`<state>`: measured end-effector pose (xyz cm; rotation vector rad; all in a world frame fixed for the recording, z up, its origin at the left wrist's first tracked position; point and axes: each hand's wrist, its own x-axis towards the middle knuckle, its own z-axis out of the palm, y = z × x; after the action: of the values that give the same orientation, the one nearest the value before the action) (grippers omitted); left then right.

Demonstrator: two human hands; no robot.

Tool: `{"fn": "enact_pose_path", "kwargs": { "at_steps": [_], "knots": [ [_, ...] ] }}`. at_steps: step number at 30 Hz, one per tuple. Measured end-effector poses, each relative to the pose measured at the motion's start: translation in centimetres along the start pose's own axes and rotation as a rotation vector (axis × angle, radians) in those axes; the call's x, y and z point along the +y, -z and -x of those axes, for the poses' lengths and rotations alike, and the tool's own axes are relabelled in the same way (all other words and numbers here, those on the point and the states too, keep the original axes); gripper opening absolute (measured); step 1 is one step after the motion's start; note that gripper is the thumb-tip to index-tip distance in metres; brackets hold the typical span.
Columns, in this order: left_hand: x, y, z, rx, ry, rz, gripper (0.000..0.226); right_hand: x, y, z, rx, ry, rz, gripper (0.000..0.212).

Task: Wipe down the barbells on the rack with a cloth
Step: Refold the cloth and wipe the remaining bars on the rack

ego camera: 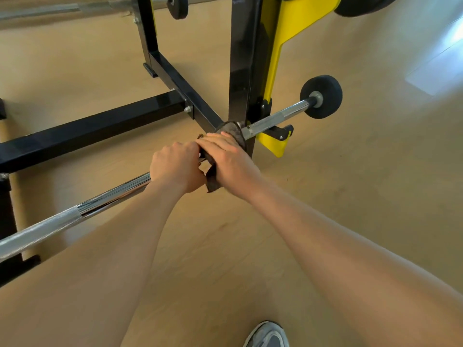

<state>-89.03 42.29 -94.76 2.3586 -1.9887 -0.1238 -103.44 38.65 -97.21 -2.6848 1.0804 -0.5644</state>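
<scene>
A pale wooden floor (350, 196) fills most of the view. A bright patch of light (441, 68) lies on it at the right edge. At the bottom, the toe of a grey shoe (268, 335) shows. A light wooden pole (18, 196) lies on the floor at far left.

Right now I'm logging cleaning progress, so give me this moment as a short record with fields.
left hand: closed around the barbell
right hand: pressing the dark cloth onto the bar
cloth position: wrapped on the bar beside the black rack upright
bar end: small black plate past the yellow bracket
second barbell: higher up, untouched
</scene>
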Motion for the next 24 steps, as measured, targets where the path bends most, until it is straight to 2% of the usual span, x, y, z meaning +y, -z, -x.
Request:
{"fn": "enact_pose_path", "kwargs": {
  "at_steps": [1, 3, 5, 6, 8, 10, 12, 14, 16, 18, 20, 21, 22, 24],
  "knots": [
    [-0.1, 0.0, 0.0, -0.011, -0.001, -0.002, 0.031, 1.8, 1.1, -0.3, -0.023, 0.024, 0.038, 0.063],
    [-0.3, -0.1, 0.0, -0.020, -0.004, -0.013, 0.030, 5.1, 3.2, -1.8, -0.035, -0.116, 0.143, 0.055],
    [-0.3, -0.2, 0.0, -0.023, -0.004, -0.010, 0.029, 5.2, 3.7, -2.4, -0.007, -0.253, 0.235, 0.046],
    [-0.3, -0.1, 0.0, -0.025, -0.006, -0.007, 0.030, 3.7, 2.7, -2.3, 0.029, -0.263, 0.203, 0.041],
    [-0.2, 0.0, 0.0, -0.021, -0.016, -0.002, 0.031, 0.2, 0.4, -1.0, 0.064, -0.192, 0.065, 0.038],
    [-0.1, 0.1, -0.1, -0.015, -0.028, 0.002, 0.032, -0.7, -0.2, 0.5, 0.038, -0.038, -0.052, 0.046],
    [-0.2, 0.1, -0.2, -0.031, -0.034, -0.006, 0.033, 2.1, 1.1, 0.1, 0.016, 0.041, 0.049, 0.057],
    [-0.5, 0.0, -0.3, -0.039, -0.036, -0.009, 0.031, 4.7, 2.0, -1.1, 0.036, -0.117, 0.153, 0.061],
    [-0.6, -0.1, -0.3, -0.041, -0.042, -0.006, 0.031, 3.3, 1.4, -1.5, 0.113, -0.300, 0.177, 0.058],
    [-0.6, 0.1, -0.4, -0.030, -0.057, -0.008, 0.030, -0.3, -0.5, -0.6, 0.178, -0.247, 0.036, 0.049],
    [-0.4, 0.2, -0.4, -0.015, -0.067, -0.020, 0.028, -1.9, -1.5, 1.0, 0.136, -0.053, -0.061, 0.053],
    [-0.4, 0.2, -0.4, -0.016, -0.069, -0.021, 0.029, -0.8, -1.0, 1.1, 0.108, 0.019, -0.021, 0.056],
    [-0.5, 0.1, -0.4, -0.023, -0.065, -0.017, 0.031, 1.0, -0.3, 0.7, 0.106, 0.035, 0.052, 0.057],
    [-0.7, -0.2, -0.3, -0.035, -0.051, -0.005, 0.033, 4.9, 0.8, -0.7, 0.135, -0.127, 0.173, 0.058]
  ]
}}
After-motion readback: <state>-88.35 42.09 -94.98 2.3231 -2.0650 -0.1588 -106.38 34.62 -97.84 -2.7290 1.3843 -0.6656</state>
